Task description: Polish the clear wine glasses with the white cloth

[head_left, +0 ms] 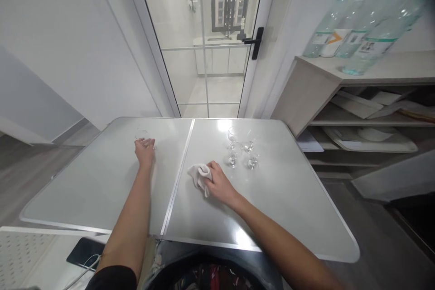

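My left hand reaches out over the left half of the grey table and its fingers close round the base of a clear stemmed glass. My right hand rests near the table's middle seam, fingers closed on a crumpled white cloth. Just beyond the right hand stands a cluster of several small clear stemmed glasses on the right half of the table.
A glass door with a black handle stands behind the table. A shelf unit at the right carries large plastic water bottles on top and flat boards inside. A dark phone with a white cable lies at lower left.
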{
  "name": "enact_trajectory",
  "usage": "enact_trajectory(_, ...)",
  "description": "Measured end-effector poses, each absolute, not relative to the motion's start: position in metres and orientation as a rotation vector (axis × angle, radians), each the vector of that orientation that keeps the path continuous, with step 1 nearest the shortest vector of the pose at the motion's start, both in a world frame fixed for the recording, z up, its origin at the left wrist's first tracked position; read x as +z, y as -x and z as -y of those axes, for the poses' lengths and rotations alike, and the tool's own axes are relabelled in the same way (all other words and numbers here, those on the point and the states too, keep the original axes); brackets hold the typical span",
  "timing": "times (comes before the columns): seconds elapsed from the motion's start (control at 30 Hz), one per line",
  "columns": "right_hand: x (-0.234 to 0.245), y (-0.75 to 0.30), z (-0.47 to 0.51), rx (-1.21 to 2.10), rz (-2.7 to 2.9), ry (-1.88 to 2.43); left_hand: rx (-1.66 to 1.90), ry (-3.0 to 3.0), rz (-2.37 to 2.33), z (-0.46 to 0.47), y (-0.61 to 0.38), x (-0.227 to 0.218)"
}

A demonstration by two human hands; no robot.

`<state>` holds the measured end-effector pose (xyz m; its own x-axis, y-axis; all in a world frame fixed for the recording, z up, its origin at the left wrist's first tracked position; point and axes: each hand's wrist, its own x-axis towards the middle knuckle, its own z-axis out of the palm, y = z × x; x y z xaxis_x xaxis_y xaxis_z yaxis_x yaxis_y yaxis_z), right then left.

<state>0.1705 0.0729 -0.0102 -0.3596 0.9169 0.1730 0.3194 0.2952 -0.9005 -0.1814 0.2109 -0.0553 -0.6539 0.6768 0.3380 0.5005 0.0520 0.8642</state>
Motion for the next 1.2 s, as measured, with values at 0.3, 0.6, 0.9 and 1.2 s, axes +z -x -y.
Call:
enact_trajectory(0.3,-0.031,-0.172,-0.090,1.398,0.686,1.186,1.211,-1.822,-1.967,-0.102,0.060,-0.002)
enact_trajectory(0.6,-0.003,-0.174,-0.061,1.113,1.758,0.846,0.845,-1.916,-1.977,-0.011,0.026,-0.006)
enact_trajectory(0.9,0.001,-0.180,-0.068,1.521,1.944,0.538,0.741,-1.727,-1.717,0.004,0.047,-0.006)
enact_trajectory(1.2,0.004,-0.198,-0.068,1.568,1.462,0.379,1.329,-1.172,-1.516,-0.040,0.035,-0.015)
